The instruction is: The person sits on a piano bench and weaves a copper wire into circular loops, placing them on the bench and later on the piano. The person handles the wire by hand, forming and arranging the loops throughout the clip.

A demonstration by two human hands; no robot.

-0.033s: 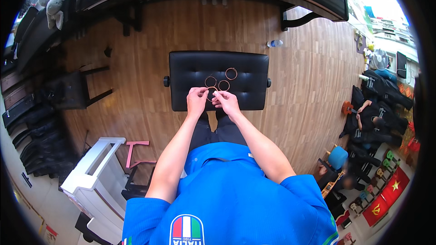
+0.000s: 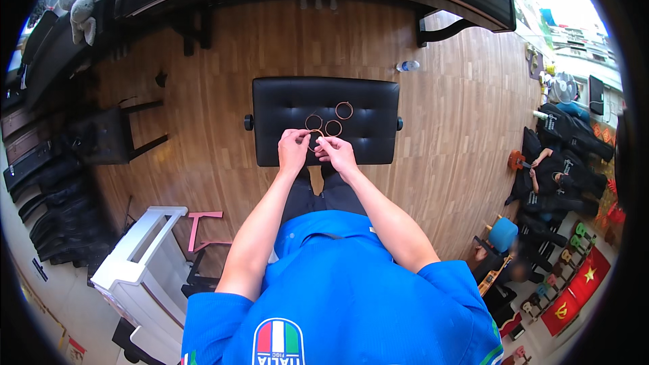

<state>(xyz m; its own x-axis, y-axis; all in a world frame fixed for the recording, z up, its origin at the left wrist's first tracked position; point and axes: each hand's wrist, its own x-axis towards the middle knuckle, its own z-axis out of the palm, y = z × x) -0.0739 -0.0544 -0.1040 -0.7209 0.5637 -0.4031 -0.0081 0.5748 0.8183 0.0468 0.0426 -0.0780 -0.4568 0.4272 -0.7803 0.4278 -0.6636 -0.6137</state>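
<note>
The left hand (image 2: 295, 150) and right hand (image 2: 338, 153) both grip a thin copper-coloured ring (image 2: 316, 130) between thumb and fingers, over the near part of a black padded surface (image 2: 284, 105). Just beyond lie a left ring (image 2: 314, 115) and a middle ring (image 2: 341, 129); a third ring (image 2: 344, 102) lies farther and to the right. A bottle (image 2: 408, 65) is on the wooden floor (image 2: 453, 122), far right.

The head camera looked down from high behind the near edge of the bench (image 2: 372, 138), taking in all four corners.
</note>
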